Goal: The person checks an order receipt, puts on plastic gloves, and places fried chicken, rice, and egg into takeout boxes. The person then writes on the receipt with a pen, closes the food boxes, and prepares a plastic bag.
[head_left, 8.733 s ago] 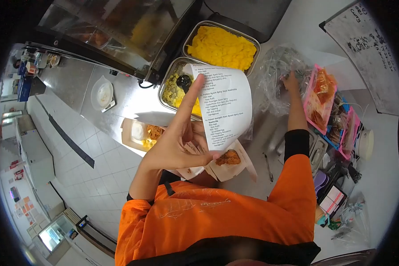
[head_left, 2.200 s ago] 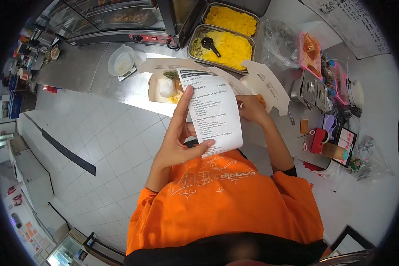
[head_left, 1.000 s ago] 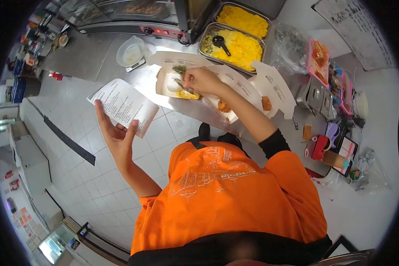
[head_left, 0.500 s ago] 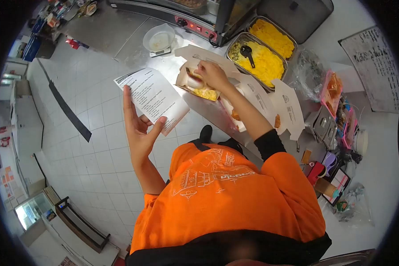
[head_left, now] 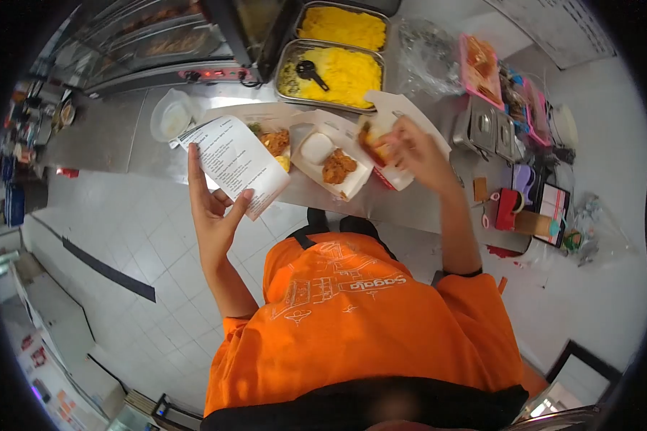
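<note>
Holding slip (head_left: 233, 161) near 3 boxes (head_left: 310, 167)

Pinching slip in left grip (head_left: 212, 210) above desk (head_left: 413, 210)'s near edge, partly hiding left box (head_left: 269, 113) from view. Hanging right grip (head_left: 420, 154) over right box (head_left: 394, 108); cannot tell, through blur, if spread or pressed together. Seeing chicken (head_left: 339, 168) and rice (head_left: 316, 149) in middle box (head_left: 357, 182), yellow food (head_left: 345, 70) in 2 trays (head_left: 323, 103) toward far edge.

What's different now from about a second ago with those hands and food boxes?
The right hand has moved rightward, from the leftmost box to the rightmost box; blur hides whether it holds anything. The paper slip now covers part of the leftmost box in view. The left hand still holds the slip, and the black scoop still lies in the near tray.
</note>
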Motion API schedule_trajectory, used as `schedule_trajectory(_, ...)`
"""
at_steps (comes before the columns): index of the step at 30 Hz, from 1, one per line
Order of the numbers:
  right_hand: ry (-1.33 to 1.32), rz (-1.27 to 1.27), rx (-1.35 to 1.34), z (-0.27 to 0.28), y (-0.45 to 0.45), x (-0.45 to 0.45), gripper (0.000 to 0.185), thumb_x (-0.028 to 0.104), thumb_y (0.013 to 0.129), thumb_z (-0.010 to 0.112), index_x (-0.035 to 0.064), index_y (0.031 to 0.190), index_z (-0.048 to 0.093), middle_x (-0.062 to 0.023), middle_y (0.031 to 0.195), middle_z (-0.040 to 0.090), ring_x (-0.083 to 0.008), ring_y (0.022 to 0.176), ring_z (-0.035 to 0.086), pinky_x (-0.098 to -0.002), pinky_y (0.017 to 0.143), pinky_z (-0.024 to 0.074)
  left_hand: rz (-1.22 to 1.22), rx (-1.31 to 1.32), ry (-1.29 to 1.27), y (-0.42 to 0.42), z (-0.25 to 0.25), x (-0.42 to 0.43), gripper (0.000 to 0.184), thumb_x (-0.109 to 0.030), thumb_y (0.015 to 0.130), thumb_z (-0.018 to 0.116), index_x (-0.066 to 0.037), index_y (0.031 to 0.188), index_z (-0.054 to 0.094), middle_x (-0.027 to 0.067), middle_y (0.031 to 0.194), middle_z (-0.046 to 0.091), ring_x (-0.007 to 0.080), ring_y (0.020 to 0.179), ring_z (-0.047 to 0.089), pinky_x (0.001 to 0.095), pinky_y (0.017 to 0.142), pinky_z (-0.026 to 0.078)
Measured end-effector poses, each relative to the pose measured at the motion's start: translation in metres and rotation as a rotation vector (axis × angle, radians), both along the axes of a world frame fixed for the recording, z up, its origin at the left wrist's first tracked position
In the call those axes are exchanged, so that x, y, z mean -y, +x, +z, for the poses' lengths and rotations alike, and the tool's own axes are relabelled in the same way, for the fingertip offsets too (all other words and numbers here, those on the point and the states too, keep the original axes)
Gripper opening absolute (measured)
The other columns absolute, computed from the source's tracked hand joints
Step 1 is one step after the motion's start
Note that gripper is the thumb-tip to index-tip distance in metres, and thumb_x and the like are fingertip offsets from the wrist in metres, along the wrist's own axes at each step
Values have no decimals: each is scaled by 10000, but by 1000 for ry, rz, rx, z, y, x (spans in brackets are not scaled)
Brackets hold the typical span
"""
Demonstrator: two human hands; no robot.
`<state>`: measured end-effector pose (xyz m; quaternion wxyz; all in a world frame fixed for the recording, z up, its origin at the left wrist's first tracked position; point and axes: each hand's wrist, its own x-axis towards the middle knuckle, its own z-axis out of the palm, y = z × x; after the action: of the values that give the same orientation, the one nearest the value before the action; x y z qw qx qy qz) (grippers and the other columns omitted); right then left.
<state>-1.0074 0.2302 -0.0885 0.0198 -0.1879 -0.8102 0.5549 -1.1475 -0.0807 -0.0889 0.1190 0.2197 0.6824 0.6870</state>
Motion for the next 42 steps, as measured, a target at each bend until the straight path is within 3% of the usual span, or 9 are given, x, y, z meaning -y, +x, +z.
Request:
schedule_trajectory(8, 132, 64, 4, -176, -54, 65, 149, 161, 943, 542, 32, 982, 478, -102, 888, 664, -196, 743, 642, -300, 661, 510, -11, 11, -75, -5, -5, -10, 990, 92, 716, 687, -77, 1500, 107, 144, 1540, 162, 252, 1072, 604, 293, 733, 580)
schedule_trajectory(15, 373, -262, -376, -116, -2, 41, 175, 47, 841, 635, 41, 1010, 590, -109, 922, 649, -259, 867, 621, -344, 744, 486, -26, 36, -104, 7, -9, -38, 994, 90, 712, 690, -88, 1503, 114, 155, 1524, 207, 215, 1022, 618, 256, 713, 567)
schedule_trajectory(18, 791, -739, -535, -99, 66, -32, 158, 50, 810, 678, 44, 955, 615, -83, 895, 624, -213, 868, 611, -294, 672, 472, -75, 73, -18, 12, -7, -69, 999, 91, 699, 698, -87, 1502, 130, 155, 1525, 213, 207, 1035, 610, 241, 712, 559)
schedule_trajectory(19, 454, -1064, -230, -110, 94, -54, 178, 112, 840, 663, 34, 990, 607, -111, 962, 595, -290, 872, 584, -387, 774, 466, -101, 62, -50, 13, -5, -80, 998, 91, 695, 700, -87, 1501, 139, 156, 1524, 216, 208, 1044, 606, 241, 714, 558)
schedule_trajectory(23, 819, -1253, 446, -272, 265, -192, 409, 226, 848, 658, 35, 1183, 522, -215, 1119, 517, -356, 971, 569, -437, 803, 480, -170, -4, -108, 16, 8, -120, 991, 89, 684, 708, -87, 1497, 169, 169, 1516, 231, 216, 1067, 599, 253, 729, 563)
schedule_trajectory(26, 594, -1262, 628, -286, 293, -219, 489, 293, 831, 665, 68, 1232, 500, -236, 1128, 505, -389, 1078, 516, -475, 843, 473, -193, -12, -116, 22, 13, -142, 984, 83, 683, 710, -90, 1494, 180, 179, 1512, 233, 233, 1093, 592, 276, 754, 572)
schedule_trajectory(32, 951, -1032, 738, -289, 284, -249, 421, 356, 813, 674, 149, 1167, 580, -254, 1108, 504, -412, 1142, 454, -525, 852, 456, -197, -66, -164, 27, 11, -156, 983, 80, 686, 709, -108, 1495, 181, 179, 1517, 217, 260, 1139, 569, 305, 794, 574)
schedule_trajectory(35, 881, -963, 674, -296, 287, -268, 335, 292, 782, 713, 65, 1011, 623, -197, 1005, 614, -333, 896, 587, -445, 821, 457, -192, -57, -183, 31, 14, -160, 986, 86, 686, 703, -111, 1496, 177, 178, 1519, 214, 256, 1143, 565, 303, 798, 572)
schedule_trajectory(42, -370, -1014, -402, -184, 238, -160, 411, 29, 787, 685, 34, 1165, 523, -71, 1148, 586, -152, 1009, 583, -274, 822, 474, -114, -29, -176, 28, 7, -148, 982, 110, 690, 680, -116, 1499, 171, 172, 1522, 212, 237, 1111, 580, 277, 773, 567)
